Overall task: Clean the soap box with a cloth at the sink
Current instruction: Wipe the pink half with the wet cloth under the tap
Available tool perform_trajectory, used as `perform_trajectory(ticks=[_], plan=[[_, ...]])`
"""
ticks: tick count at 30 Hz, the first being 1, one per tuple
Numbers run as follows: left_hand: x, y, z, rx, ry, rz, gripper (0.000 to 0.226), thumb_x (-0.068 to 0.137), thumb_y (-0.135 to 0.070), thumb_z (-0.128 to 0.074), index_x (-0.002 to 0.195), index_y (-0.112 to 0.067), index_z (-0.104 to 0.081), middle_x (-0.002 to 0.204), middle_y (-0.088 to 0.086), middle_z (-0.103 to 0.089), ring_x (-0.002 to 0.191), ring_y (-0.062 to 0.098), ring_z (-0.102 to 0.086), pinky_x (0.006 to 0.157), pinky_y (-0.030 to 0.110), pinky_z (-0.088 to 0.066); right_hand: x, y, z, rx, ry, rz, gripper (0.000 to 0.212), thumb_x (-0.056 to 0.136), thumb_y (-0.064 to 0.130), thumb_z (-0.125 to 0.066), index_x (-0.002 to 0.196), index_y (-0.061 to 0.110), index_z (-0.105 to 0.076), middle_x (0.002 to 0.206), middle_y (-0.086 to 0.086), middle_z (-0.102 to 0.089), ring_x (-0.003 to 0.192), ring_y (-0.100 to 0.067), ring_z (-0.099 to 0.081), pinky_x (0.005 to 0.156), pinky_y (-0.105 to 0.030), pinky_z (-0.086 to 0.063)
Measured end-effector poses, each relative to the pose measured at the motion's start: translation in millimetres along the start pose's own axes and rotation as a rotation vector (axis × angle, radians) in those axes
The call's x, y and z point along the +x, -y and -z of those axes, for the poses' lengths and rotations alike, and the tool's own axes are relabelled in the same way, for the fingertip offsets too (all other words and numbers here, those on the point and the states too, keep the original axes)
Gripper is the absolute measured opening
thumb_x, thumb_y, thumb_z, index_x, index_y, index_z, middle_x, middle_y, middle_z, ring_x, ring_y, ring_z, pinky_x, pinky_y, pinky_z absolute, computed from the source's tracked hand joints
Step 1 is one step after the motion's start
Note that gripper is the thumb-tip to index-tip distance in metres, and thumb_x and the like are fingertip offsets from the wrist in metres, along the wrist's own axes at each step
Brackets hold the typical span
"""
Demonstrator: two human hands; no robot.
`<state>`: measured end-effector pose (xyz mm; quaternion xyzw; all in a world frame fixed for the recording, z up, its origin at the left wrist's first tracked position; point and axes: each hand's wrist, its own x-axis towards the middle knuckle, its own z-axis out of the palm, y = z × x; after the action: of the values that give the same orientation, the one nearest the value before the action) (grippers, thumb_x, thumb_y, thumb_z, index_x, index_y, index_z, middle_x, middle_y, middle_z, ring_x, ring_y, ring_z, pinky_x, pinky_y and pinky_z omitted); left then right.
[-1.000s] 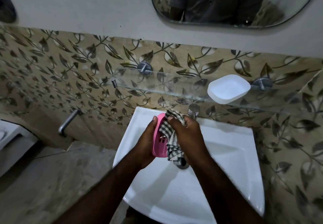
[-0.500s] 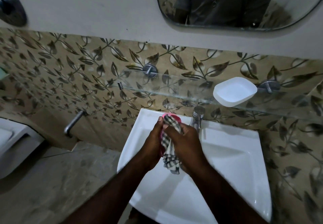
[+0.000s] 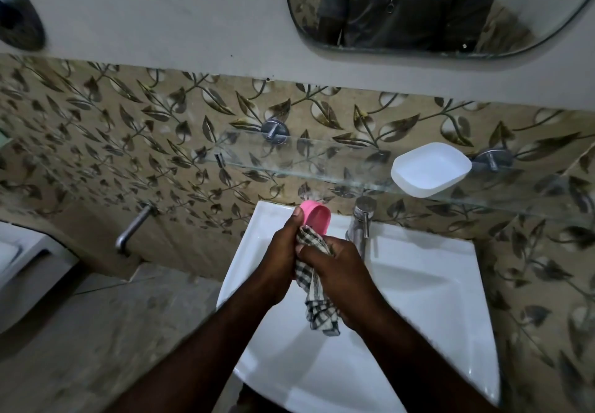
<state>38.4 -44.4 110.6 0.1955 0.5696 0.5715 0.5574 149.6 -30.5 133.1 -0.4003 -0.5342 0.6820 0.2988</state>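
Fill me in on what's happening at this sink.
A person stands over the white sink, wiping a pink soap box. The left hand holds the soap box up over the basin, while the right hand presses a checked cloth against it, the loose end hanging down. A white dish sits on the glass shelf above, untouched.

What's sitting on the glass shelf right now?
Only a white soap-box half shows on the glass shelf, near its right bracket, open side up and looking empty. The shelf's far right end runs out of frame.
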Motion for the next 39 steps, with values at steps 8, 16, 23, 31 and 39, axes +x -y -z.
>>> perform_trajectory(ticks=[8, 16, 23, 31, 39], plan=[[0, -2, -10, -0.091, 0.065, -0.055, 0.059, 0.089, -0.059, -0.051, 0.116, -0.01, -0.068, 0.113, 0.017, -0.07, 0.106, 0.029, -0.067, 0.098, 0.042, -0.047, 9, 18, 2, 0.081, -0.068, 0.089, 0.013, 0.086, 0.02, -0.067, 0.094, 0.011, -0.073, 0.087, -0.015, -0.076, 0.081, -0.033, -0.073, 0.077, -0.049, -0.059], [6, 4, 4, -0.18, -0.003, 0.034, 0.072, 0.081, -0.063, -0.053, 0.125, -0.006, -0.063, 0.111, 0.018, -0.069, 0.092, 0.026, -0.068, 0.08, 0.035, -0.054, -5, -17, 11, -0.674, 0.088, 0.326, 0.007, 0.079, 0.042, -0.061, 0.076, 0.037, -0.057, 0.082, 0.006, -0.058, 0.072, -0.012, -0.06, 0.066, -0.034, -0.05], [0, 1, -3, -0.219, 0.059, 0.014, 0.074, 0.079, -0.06, -0.053, 0.125, -0.002, -0.06, 0.104, 0.02, -0.069, 0.084, 0.027, -0.068, 0.077, 0.035, -0.056, -13, -21, 7, -0.436, -0.006, 0.194, 0.022, 0.07, 0.043, -0.06, 0.077, 0.022, -0.059, 0.078, -0.002, -0.062, 0.069, -0.022, -0.063, 0.065, -0.039, -0.052], [1, 0, 0, -0.22, 0.064, 0.066, 0.076, 0.076, -0.062, -0.053, 0.127, -0.007, -0.06, 0.102, 0.014, -0.071, 0.087, 0.023, -0.068, 0.082, 0.034, -0.053, -6, -31, 25, -0.909, 0.04, 0.364, 0.024, 0.067, 0.03, -0.054, 0.088, 0.025, -0.063, 0.089, 0.016, -0.045, 0.077, -0.014, -0.058, 0.067, -0.031, -0.047], [7, -9, -1, -0.263, 0.073, 0.046, 0.07, 0.081, -0.057, -0.053, 0.128, -0.006, -0.058, 0.11, 0.02, -0.068, 0.092, 0.027, -0.067, 0.082, 0.035, -0.056, -10, -16, 6, -0.651, 0.01, 0.341, 0.014, 0.07, 0.019, -0.059, 0.08, 0.029, -0.061, 0.088, 0.005, -0.059, 0.073, -0.014, -0.06, 0.064, -0.028, -0.048]])
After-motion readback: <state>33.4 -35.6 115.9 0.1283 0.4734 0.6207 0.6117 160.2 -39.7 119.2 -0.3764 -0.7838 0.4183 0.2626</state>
